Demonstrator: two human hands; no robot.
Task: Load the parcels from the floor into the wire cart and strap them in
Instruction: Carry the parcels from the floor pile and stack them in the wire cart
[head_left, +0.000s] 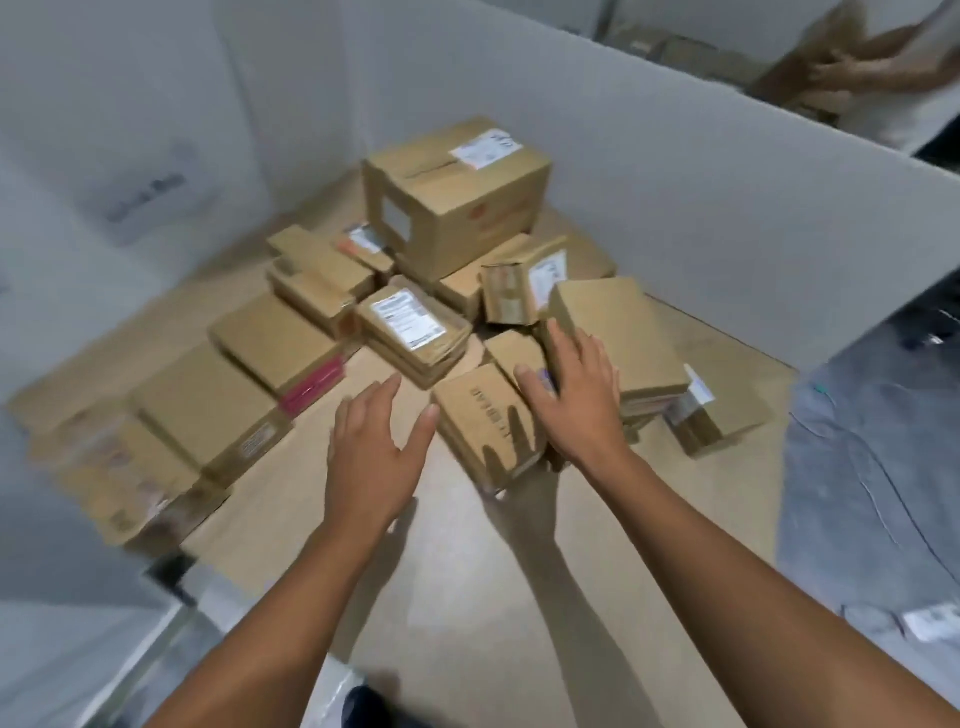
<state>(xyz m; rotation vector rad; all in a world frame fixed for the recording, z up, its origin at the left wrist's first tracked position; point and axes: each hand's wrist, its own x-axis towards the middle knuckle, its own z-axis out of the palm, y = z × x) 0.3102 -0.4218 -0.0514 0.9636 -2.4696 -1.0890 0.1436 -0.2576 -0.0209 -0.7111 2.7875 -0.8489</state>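
By the parcels (415, 327), left hand (374, 441) and right hand (576, 400) spread flat.

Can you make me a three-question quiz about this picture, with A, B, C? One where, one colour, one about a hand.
1. Where is the biggest box? A) back of the pile B) very front C) outside the walls
2. The stripe on the left flat parcel is? A) green B) pink-red C) blue
3. The left hand is? A) gripping a box B) holding tape C) open, empty
1 A: it stands behind the smaller parcels. 2 B: its near edge shows pink-red. 3 C: fingers spread, holding nothing.
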